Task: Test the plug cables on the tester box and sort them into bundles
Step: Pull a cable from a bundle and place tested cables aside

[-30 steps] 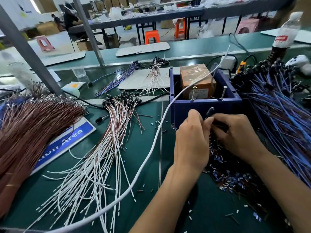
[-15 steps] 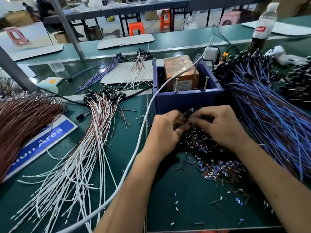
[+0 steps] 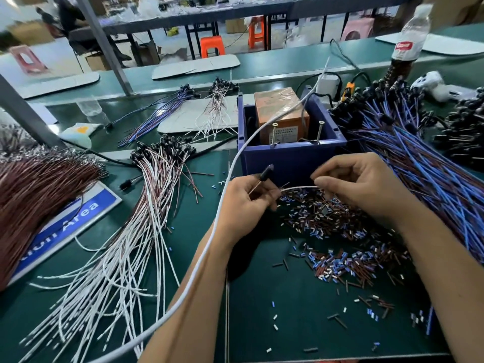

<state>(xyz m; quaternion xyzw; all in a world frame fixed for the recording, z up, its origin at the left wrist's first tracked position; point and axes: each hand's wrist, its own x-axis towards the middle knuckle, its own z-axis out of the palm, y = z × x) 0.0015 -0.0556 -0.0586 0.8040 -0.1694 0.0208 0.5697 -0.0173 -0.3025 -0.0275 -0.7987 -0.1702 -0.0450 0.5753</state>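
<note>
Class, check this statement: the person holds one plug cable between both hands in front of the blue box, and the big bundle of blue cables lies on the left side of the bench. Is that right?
Not quite. The head view shows the bundle of blue cables on the right side of the bench; brown and white bundles lie on the left. The rest holds: the left hand and right hand hold one plug cable in front of the blue box.

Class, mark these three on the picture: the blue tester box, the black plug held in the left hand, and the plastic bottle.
blue tester box [image 3: 290, 159]: head view, front wall.
black plug [image 3: 267, 172]: head view, middle of its body.
plastic bottle [image 3: 413, 35]: head view, clear upper body.
</note>
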